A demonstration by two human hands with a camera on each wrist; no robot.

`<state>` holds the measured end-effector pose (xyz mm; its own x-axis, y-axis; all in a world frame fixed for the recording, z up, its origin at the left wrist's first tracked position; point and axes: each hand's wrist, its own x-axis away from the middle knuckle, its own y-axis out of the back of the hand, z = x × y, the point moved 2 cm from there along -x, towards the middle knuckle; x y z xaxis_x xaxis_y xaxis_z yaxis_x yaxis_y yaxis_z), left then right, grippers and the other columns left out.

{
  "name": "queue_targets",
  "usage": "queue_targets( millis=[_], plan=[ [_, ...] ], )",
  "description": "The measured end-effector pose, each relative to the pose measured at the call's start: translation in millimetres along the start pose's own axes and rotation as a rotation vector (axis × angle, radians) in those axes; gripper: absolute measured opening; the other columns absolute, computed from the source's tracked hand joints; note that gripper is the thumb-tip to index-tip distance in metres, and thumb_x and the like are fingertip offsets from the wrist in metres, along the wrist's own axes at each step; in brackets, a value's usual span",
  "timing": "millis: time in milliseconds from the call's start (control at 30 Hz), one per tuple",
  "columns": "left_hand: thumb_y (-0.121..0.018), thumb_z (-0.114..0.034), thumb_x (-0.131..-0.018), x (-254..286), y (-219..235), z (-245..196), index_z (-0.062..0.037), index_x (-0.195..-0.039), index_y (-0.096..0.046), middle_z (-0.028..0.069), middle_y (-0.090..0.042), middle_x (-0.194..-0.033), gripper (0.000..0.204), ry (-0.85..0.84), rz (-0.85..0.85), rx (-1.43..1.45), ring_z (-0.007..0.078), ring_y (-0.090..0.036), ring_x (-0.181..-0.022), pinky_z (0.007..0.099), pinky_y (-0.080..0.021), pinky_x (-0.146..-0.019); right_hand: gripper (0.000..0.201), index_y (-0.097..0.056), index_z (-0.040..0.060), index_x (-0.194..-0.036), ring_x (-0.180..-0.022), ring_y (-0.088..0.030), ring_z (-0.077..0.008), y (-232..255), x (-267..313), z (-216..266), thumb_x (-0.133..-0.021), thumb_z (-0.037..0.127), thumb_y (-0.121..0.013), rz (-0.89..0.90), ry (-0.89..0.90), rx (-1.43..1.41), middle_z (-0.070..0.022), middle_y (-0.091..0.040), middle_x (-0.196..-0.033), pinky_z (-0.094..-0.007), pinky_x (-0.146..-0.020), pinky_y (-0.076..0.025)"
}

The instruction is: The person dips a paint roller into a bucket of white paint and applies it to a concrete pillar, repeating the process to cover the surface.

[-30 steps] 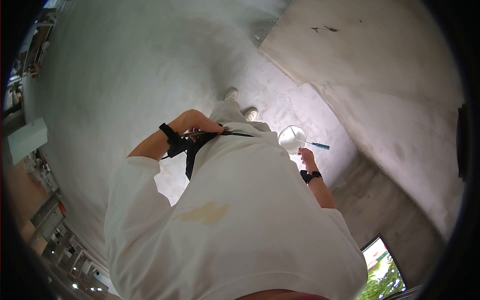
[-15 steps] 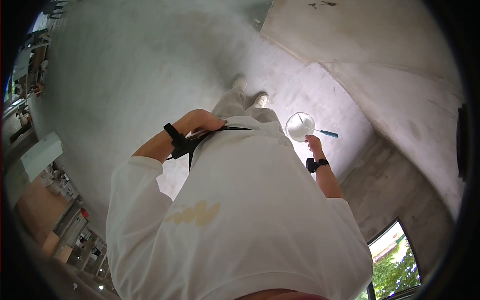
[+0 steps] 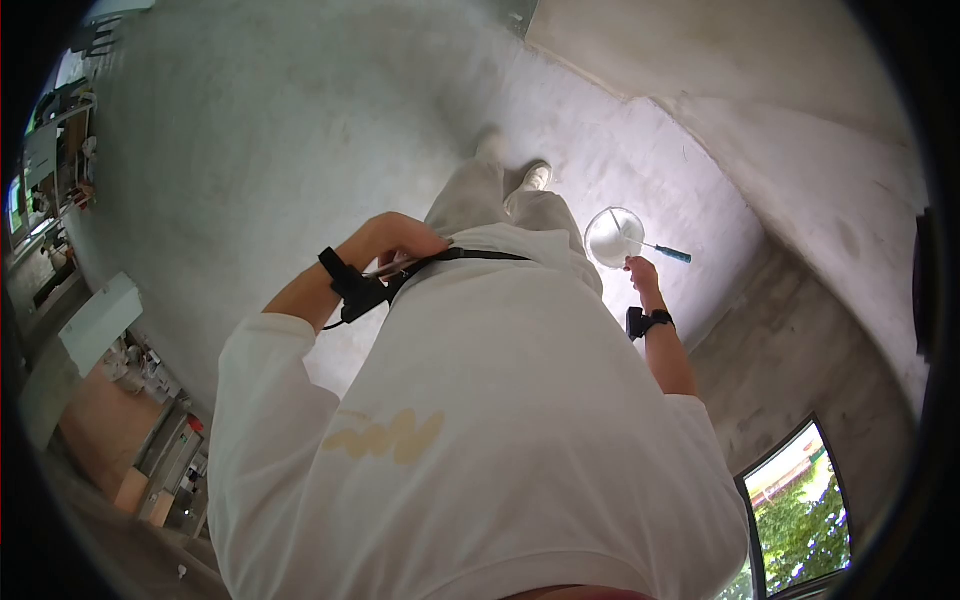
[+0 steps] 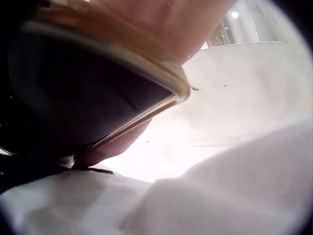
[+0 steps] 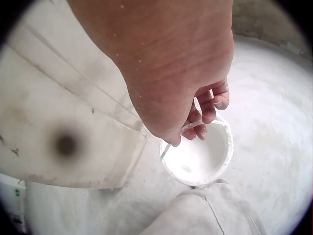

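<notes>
My right hand (image 3: 642,272) hangs low beside the right leg, its fingers curled round the thin handle (image 5: 165,152) of a white bucket (image 5: 228,152). Pale, whitish stuff coats the bucket inside. A tool with a blue grip (image 3: 674,255) and a thin shaft leans over the rim, its far end inside the bucket; the hand hides it in the right wrist view. At the waist my left hand (image 3: 400,237) grips a flat dark thing (image 4: 88,93) with a gold-coloured edge and a rounded corner. I cannot tell what it is. A black strap (image 3: 480,255) runs beside that hand.
Grey floor (image 3: 300,120) spreads ahead and to the left. A pale wall (image 3: 740,60) with a jutting corner runs along the right side. One light shoe (image 3: 537,177) shows ahead. Shelves and clutter (image 3: 150,370) line the far left; a window (image 3: 800,510) lies at lower right.
In the head view, the right hand and the bucket have moved up and right together. The feet and surroundings have shifted too. The left hand stays at the waist, still gripping the flat thing.
</notes>
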<state>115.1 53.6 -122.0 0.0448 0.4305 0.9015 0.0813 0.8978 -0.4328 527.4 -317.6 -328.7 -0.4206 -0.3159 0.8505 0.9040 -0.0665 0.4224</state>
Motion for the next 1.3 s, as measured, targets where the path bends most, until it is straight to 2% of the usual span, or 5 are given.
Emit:
queue_targets(
  millis=[633, 800, 900, 1133, 1300],
  plan=[
    [-0.023, -0.052, -0.096, 14, -25, 4, -0.0271, -0.144, -0.03, 0.0097, -0.057, -0.11, 0.055, -0.109, -0.242, 0.031, 0.0265, -0.062, -0.084, 0.0459, -0.058, -0.064, 0.026, -0.065, 0.0115, -0.08, -0.05, -0.041, -0.0043, 5, -7, -13, -0.09, 0.035, -0.059, -0.013, 0.05, 0.046, 0.0046, -0.056, -0.067, -0.0222, -0.042, -0.033],
    [-0.027, -0.044, -0.095, -15, -21, -26, -0.0225, -0.14, -0.042, 0.0111, -0.055, -0.131, 0.052, -0.118, -0.434, -0.393, 0.0318, -0.056, -0.114, 0.0387, -0.041, -0.101, 0.025, -0.065, 0.0119, -0.081, -0.051, -0.041, -0.0046, 9, -13, -13, -0.09, 0.034, -0.059, 0.028, 0.049, 0.049, 0.0044, -0.057, -0.068, -0.0223, -0.044, -0.033],
    [-0.028, -0.045, -0.094, -26, -17, -28, -0.0207, -0.137, -0.045, 0.0137, -0.058, -0.126, 0.053, -0.204, -0.468, -0.381, 0.0313, -0.058, -0.11, 0.04, -0.043, -0.098, 0.036, -0.068, 0.0037, -0.084, -0.073, -0.061, -0.0173, 8, -20, -18, -0.089, 0.038, -0.057, -0.011, 0.058, 0.096, -0.0066, -0.067, -0.075, -0.0316, -0.07, -0.047],
    [-0.033, -0.045, -0.091, -11, -7, -69, -0.0119, -0.135, -0.046, 0.0191, -0.06, -0.121, 0.057, -0.133, -0.261, -0.188, 0.0316, -0.06, -0.105, 0.0391, -0.045, -0.092, 0.035, -0.068, 0.0051, -0.083, -0.08, -0.065, -0.0232, 12, -34, -27, -0.087, 0.037, -0.056, -0.027, 0.044, 0.195, -0.01, -0.069, -0.079, -0.0345, -0.077, -0.049],
    [-0.042, -0.04, -0.086, -14, -12, -87, -0.0102, -0.138, -0.043, 0.0201, -0.061, -0.119, 0.06, -0.679, -0.58, -0.292, 0.034, -0.06, -0.105, 0.0401, -0.045, -0.092, 0.035, -0.069, 0.0055, -0.084, -0.077, -0.065, -0.0228, 7, -43, -35, -0.086, 0.038, -0.056, -0.032, 0.099, 0.174, -0.0092, -0.069, -0.078, -0.0346, -0.074, -0.049]
  ],
)
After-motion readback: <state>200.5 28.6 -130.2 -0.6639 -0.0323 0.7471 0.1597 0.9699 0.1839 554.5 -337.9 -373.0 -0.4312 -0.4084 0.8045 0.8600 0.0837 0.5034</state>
